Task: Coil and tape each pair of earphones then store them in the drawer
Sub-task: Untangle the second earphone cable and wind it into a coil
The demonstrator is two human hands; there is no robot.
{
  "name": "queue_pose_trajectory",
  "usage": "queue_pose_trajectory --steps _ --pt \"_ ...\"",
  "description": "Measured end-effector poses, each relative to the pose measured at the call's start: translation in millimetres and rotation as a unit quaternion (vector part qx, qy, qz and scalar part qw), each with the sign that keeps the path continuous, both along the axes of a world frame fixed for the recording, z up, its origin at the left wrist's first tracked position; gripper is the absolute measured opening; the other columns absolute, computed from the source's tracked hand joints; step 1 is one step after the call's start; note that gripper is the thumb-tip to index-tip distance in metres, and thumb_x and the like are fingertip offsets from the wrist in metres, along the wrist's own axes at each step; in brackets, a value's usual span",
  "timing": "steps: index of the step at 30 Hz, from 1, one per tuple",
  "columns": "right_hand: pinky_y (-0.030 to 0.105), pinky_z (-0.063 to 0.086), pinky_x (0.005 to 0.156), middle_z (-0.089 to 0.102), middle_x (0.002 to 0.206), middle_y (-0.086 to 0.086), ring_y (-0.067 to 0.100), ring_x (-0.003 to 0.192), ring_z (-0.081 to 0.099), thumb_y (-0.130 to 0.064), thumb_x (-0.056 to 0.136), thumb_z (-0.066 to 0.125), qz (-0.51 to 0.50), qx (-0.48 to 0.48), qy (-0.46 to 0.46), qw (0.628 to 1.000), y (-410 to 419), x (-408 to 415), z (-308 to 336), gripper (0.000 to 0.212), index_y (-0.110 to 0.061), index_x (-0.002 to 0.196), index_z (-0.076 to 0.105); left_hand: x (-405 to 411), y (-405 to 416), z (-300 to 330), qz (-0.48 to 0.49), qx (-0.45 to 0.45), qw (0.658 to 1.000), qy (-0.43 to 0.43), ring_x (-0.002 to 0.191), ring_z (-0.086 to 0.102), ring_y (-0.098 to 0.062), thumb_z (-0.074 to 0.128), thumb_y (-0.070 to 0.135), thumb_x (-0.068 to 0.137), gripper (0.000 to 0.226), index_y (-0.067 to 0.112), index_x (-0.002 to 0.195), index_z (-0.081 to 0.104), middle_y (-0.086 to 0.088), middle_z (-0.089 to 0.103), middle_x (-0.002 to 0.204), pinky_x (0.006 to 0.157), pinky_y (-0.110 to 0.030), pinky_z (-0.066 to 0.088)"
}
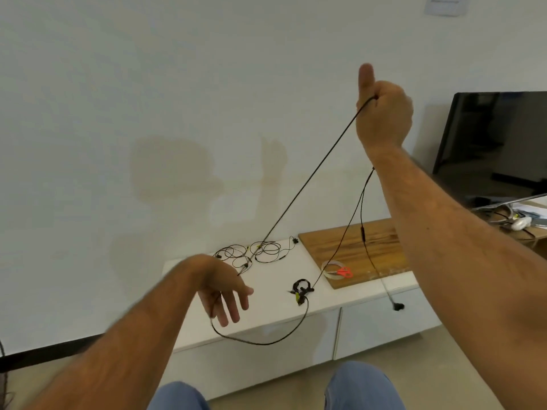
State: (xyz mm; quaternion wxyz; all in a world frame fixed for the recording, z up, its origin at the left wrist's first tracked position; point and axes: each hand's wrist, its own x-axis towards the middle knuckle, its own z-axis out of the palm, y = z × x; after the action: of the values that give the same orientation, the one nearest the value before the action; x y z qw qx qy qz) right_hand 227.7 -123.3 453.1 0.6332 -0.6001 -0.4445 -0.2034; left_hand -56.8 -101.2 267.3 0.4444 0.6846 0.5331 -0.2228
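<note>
My right hand (381,113) raised at one o'clock, fist clamped on a black earphone cord (310,184), my left hand (225,288) low, fingers spread, cord looped through them, more earphones (251,253) on the white cabinet (275,315) at twelve o'clock

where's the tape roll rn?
Head view, right of centre: the tape roll lies flat on the near-left corner of the wooden board, with the red scissors on its right edge.

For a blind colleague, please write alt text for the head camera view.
The raised right hand grips a black earphone cable stretched up from a white cabinet; the open left hand hovers low with another cable looped by its fingers. More earphones, tape and scissors lie there.
</note>
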Motion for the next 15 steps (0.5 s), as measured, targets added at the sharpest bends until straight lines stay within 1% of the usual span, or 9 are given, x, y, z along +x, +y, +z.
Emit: queue_pose_trajectory --steps 2,3,5,8,9,11,12,14,15 --pt "0.039 0.049 0.053 0.064 0.064 0.012 0.03 0.059 0.059 -0.086 0.079 0.009 -0.02 0.024 -0.021 0.999 -3.1 2.7 7.7 0.098 -0.002 0.065 0.058 1.5 -0.5 -13.3 -0.005 -0.008 1.0 0.027 0.099 0.069 -0.031 0.039 0.029 0.102 0.029 0.01 0.112 0.059 -0.011 0.071 0.106 0.067 -0.033 0.058" --pt "0.039 0.049 0.051 0.063 0.062 0.013 0.03 0.057 0.058 -0.086 0.078 0.009 -0.014 0.032 -0.028 0.999 -4.2 1.6 10.7 0.098 -0.001 0.064 0.057 2.6 -1.0 -21.0 -0.003 -0.009 0.999 0.033 0.097 0.07 -0.03 0.04 0.025 0.102 0.027 0.009 0.111 0.059 -0.011 0.072 0.101 0.068 -0.034 0.058" --pt "0.038 0.049 0.052 0.063 0.061 0.013 0.029 0.056 0.059 -0.084 0.079 0.014 0.031 0.043 -0.022 0.998 -4.3 -3.0 15.9 0.096 0.0 0.063 0.057 5.3 -1.1 -36.2 -0.002 0.021 0.999 0.035 0.08 0.07 -0.024 0.042 0.026 0.101 0.023 0.012 0.103 0.06 -0.007 0.07 0.088 0.063 -0.029 0.056" --pt "0.032 0.052 0.06 0.06 0.056 0.0 0.013 0.05 0.055 -0.07 0.092 0.032 0.121 0.029 -0.001 0.992 -4.3 -15.1 22.9 0.079 -0.004 0.061 0.062 10.5 0.8 -54.4 0.004 0.14 0.99 0.027 0.053 0.052 -0.014 0.043 0.026 0.099 0.025 0.017 0.088 0.063 -0.003 0.055 0.072 0.047 -0.019 0.04" --pt "0.026 0.05 0.06 0.058 0.054 -0.006 0.007 0.049 0.053 -0.063 0.095 0.036 0.139 0.019 -0.003 0.99 -4.1 -19.4 24.8 0.071 -0.007 0.058 0.061 13.2 2.3 -59.2 0.017 0.172 0.985 0.016 0.05 0.046 -0.015 0.043 0.023 0.097 0.024 0.016 0.087 0.063 -0.003 0.052 0.07 0.046 -0.019 0.036" --pt "0.014 0.045 0.063 0.056 0.05 -0.011 0.002 0.049 0.052 -0.057 0.097 0.041 0.172 0.009 -0.003 0.985 -1.5 -25.9 28.1 0.063 -0.015 0.053 0.058 18.6 5.9 -66.8 0.069 0.205 0.976 -0.021 0.051 0.049 -0.014 0.046 0.016 0.095 0.017 0.012 0.089 0.062 -0.003 0.055 0.07 0.046 -0.02 0.038" --pt "0.015 0.045 0.063 0.056 0.049 -0.009 0.003 0.049 0.053 -0.058 0.096 0.043 0.185 0.011 -0.006 0.983 -0.7 -29.1 31.0 0.063 -0.014 0.052 0.057 20.2 7.5 -71.4 0.103 0.214 0.971 -0.042 0.054 0.053 -0.013 0.048 0.013 0.094 0.014 0.01 0.09 0.061 -0.002 0.059 0.073 0.048 -0.02 0.042" --pt "0.029 0.046 0.058 0.061 0.055 0.009 0.016 0.05 0.054 -0.063 0.091 0.047 0.184 0.023 -0.045 0.982 1.3 -35.1 38.1 0.07 -0.004 0.054 0.053 20.7 7.1 -82.5 0.155 0.234 0.958 -0.062 0.054 0.057 -0.014 0.048 0.009 0.089 0.014 0.008 0.082 0.06 -0.003 0.063 0.071 0.047 -0.018 0.045" --pt "0.032 0.046 0.056 0.06 0.056 0.014 0.022 0.05 0.054 -0.066 0.087 0.05 0.172 0.024 -0.07 0.982 2.8 -37.8 41.7 0.071 -0.002 0.055 0.051 19.6 5.3 -89.0 0.168 0.249 0.952 -0.061 0.05 0.057 -0.014 0.048 0.009 0.086 0.016 0.009 0.074 0.059 -0.002 0.064 0.066 0.047 -0.017 0.043"
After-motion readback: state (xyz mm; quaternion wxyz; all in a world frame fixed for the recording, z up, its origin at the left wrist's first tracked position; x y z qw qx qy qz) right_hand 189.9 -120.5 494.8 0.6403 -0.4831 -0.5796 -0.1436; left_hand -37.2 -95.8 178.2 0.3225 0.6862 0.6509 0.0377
